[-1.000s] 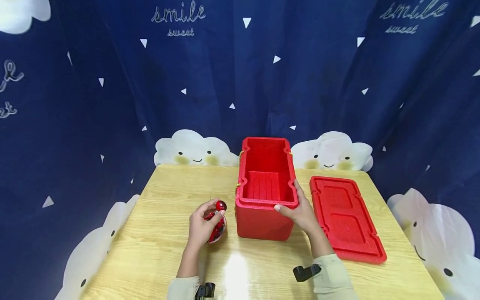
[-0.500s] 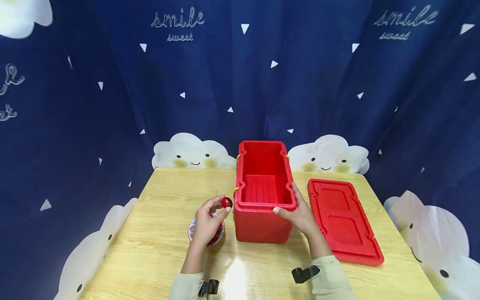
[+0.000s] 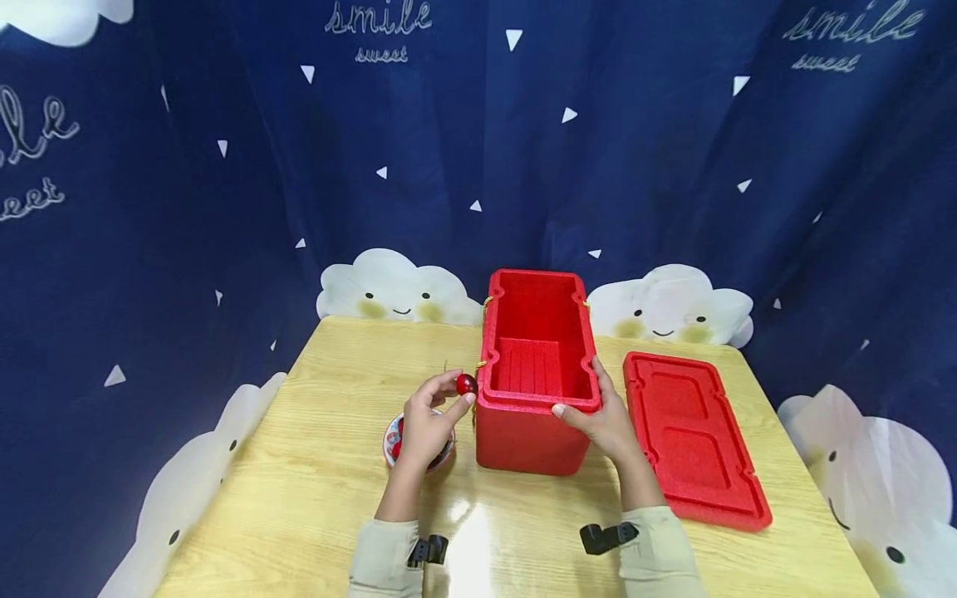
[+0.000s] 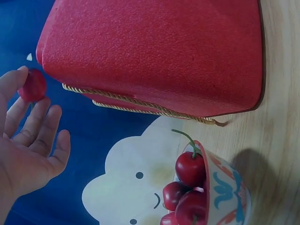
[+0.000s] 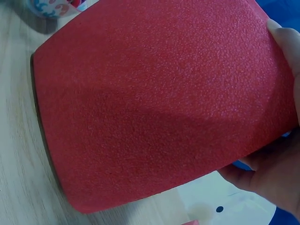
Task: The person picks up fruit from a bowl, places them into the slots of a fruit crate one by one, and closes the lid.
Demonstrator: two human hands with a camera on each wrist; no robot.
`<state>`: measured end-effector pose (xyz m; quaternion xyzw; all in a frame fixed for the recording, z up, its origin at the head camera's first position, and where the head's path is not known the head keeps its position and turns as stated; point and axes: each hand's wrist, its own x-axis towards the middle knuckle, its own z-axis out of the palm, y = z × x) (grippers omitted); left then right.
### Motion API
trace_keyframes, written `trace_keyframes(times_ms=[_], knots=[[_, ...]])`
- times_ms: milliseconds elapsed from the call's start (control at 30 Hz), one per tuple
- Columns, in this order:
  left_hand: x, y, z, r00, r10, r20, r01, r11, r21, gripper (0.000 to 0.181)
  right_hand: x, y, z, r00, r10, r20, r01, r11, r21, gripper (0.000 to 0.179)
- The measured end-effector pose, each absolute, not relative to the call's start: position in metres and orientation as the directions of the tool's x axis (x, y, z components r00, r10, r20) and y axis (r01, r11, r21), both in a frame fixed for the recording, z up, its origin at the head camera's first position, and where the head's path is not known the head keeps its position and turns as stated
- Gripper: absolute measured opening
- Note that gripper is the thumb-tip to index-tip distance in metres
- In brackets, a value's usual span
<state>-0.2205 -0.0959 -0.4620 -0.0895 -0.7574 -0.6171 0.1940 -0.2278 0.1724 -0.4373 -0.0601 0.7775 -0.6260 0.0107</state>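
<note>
Between thumb and fingers my left hand point(image 3: 429, 423) pinches a dark red cherry point(image 3: 467, 384), just left of the near rim of a red foam box point(image 3: 532, 440). The left wrist view shows that cherry point(image 4: 33, 86) held by its sides, near the box's top edge. The box stands upright without its lid, and its visible floor is bare. At the box's near right corner my right hand point(image 3: 609, 422) grips the rim, thumb on the front and fingers along the side. Below my left hand, partly hidden by it, stands a patterned bowl point(image 4: 229, 192) of several cherries point(image 4: 191, 168).
The red lid point(image 3: 695, 436) lies flat on the wooden table point(image 3: 314, 498), right of the box. Gold cord point(image 4: 136, 101) runs down the box's left side. A blue curtain point(image 3: 419, 208) with white clouds hangs behind the table.
My left hand has lifted the cherry from above the bowl and carried it right and away from me, up to the box's rim. My right hand keeps its grip on the box.
</note>
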Motion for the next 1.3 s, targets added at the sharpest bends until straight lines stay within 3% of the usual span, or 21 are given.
trace_keyframes(times_ms=[367,633,933,1300], knots=[[-0.221,-0.086,-0.444,-0.913,-0.096,0.396,0.369,0.217,0.904,0.036,-0.242,0.18,-0.467,-0.993,-0.088,0.079,-0.1,0.258,-0.961,0.105],[-0.21,-0.071,-0.416,-0.892,-0.07,0.446,0.42,0.239,0.876,0.035,-0.233,0.179,-0.455,-0.994,-0.085,0.066,-0.084,0.23,-0.97,0.104],[-0.228,-0.064,-0.43,-0.874,-0.084,0.478,0.453,0.216,0.865,0.035,-0.227,0.174,-0.429,-0.992,-0.116,0.051,-0.082,0.284,-0.955,0.102],[-0.257,-0.06,-0.441,-0.863,-0.025,0.505,0.482,0.258,0.837,0.038,-0.243,0.185,-0.467,-0.994,-0.087,0.066,-0.087,0.261,-0.961,0.107]])
